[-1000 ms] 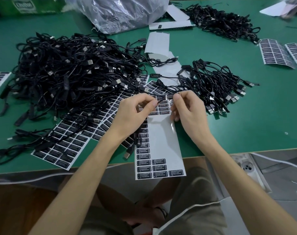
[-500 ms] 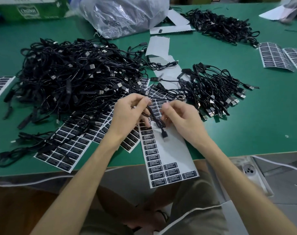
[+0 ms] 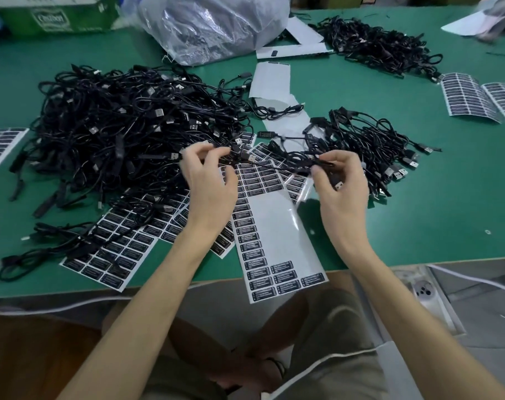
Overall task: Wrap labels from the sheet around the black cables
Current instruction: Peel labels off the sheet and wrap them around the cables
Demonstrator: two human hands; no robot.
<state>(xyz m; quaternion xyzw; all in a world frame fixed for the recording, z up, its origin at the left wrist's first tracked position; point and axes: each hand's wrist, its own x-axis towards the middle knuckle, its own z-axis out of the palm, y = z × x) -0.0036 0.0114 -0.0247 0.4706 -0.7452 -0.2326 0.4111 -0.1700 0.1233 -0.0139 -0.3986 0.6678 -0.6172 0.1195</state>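
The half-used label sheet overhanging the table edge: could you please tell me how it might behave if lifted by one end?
Probably floppy: the label sheet looks thin and its right edge curls off the green table. Likely slippery: the bare backing shines, so a push might slide it off.

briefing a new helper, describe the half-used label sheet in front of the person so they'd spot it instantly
On the green table, look at the near edge, just below the left hand and right hand. The label sheet there is a long strip whose lower end overhangs that edge. Unlike the fully black-covered sheets to its left, its middle is mostly bare glossy backing.
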